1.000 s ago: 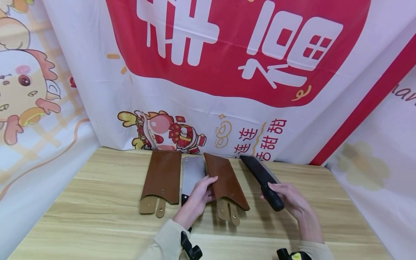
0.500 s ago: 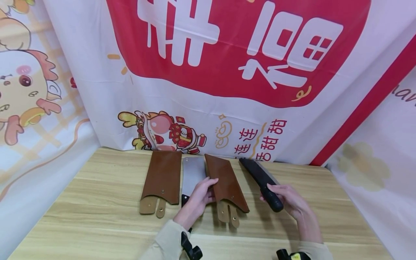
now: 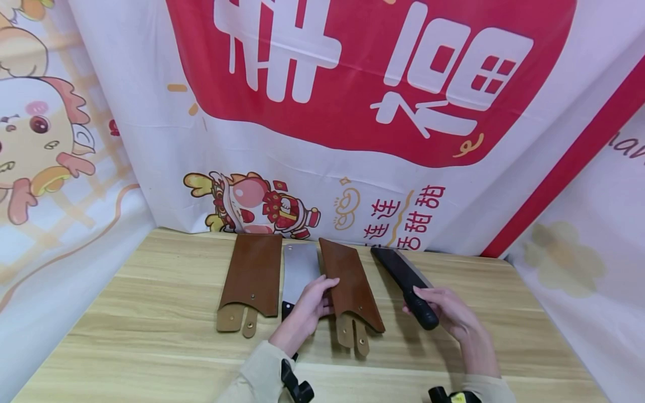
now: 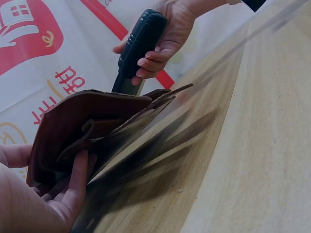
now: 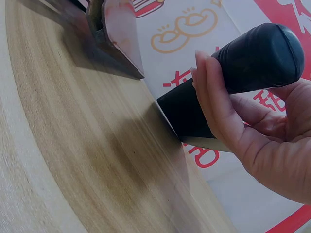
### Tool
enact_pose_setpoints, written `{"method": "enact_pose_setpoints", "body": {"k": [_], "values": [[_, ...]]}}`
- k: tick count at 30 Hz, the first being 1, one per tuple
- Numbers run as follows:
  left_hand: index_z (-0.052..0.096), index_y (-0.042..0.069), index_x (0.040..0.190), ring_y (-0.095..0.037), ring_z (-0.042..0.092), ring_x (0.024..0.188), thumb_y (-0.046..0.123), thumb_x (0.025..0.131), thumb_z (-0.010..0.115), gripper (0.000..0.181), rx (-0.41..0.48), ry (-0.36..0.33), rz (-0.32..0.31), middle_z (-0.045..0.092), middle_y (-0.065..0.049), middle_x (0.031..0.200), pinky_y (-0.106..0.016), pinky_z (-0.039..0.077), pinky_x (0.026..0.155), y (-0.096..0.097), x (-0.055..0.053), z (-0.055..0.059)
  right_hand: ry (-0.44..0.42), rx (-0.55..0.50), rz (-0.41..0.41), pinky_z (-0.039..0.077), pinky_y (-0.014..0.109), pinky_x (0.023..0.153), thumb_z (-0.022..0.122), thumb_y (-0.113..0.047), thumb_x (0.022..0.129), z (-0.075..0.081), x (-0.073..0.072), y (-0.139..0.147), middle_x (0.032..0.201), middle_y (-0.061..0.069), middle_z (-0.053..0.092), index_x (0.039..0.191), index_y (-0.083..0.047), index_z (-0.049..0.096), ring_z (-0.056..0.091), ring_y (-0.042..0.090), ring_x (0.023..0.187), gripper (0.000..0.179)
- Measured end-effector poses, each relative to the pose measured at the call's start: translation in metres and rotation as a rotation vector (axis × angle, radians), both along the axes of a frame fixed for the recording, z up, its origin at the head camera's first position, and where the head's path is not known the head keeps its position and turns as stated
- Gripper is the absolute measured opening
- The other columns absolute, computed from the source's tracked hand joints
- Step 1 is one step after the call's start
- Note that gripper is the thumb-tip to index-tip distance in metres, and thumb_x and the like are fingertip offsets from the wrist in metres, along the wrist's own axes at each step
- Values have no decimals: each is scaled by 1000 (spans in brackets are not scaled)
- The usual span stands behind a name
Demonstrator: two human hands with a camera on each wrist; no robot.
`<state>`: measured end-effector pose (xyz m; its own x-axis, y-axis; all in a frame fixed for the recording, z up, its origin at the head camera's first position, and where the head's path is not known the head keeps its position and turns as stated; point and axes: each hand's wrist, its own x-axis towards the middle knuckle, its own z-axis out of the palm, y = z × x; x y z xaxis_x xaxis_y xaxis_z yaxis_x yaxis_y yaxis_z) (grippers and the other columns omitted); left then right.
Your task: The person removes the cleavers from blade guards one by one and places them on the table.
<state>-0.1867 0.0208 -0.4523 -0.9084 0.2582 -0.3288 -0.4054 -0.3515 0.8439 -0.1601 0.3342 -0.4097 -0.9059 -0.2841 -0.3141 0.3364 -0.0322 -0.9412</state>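
Note:
My left hand (image 3: 309, 302) holds a brown leather knife sheath (image 3: 350, 280) by its left edge, thumb on top and fingers underneath. The sheath is tilted off the table, its mouth and two tan straps toward me; the left wrist view shows its mouth (image 4: 92, 124) gaping. To the right, my right hand (image 3: 450, 308) grips the black handle (image 3: 422, 310) of a broad knife, whose dark blade (image 3: 398, 266) with a grey edge points away from me. A silver cleaver (image 3: 300, 263) lies left of the held sheath, its black handle partly hidden by my left hand and forearm.
A second brown sheath (image 3: 254, 268) lies flat at the left, straps toward me. The light wood table (image 3: 151, 336) ends at the back against a white and red printed cloth (image 3: 353, 129). More printed cloth hangs at both sides.
The held sheath has turned slightly, its strap end shifting a little left and toward me. The knife in my right hand has drawn slightly toward me. Both holds stay the same.

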Motion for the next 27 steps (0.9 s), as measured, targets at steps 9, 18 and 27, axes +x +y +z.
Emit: {"method": "enact_pose_setpoints", "body": {"k": [9,18,27], "values": [[19,-5,161,-20,70,95,20,101,62,79,-14,9,-15,63,-21,132,-35,57,84,0,1,0,16,40,35,58,27,77,57,-19,108,0,2,-1,99,15,77,116,7,69,76,19,92,30],[27,-3,160,-30,66,114,20,100,63,74,-36,11,-25,58,-25,141,-38,55,90,0,1,1,35,117,92,59,29,80,58,-18,106,0,0,-5,99,15,77,114,12,70,75,20,92,33],[34,0,159,-25,69,107,20,100,63,68,-54,37,-36,63,-21,137,-36,55,86,0,1,0,51,151,120,59,29,79,60,-17,105,-3,-1,-6,97,16,77,109,7,75,75,19,89,28]]}}
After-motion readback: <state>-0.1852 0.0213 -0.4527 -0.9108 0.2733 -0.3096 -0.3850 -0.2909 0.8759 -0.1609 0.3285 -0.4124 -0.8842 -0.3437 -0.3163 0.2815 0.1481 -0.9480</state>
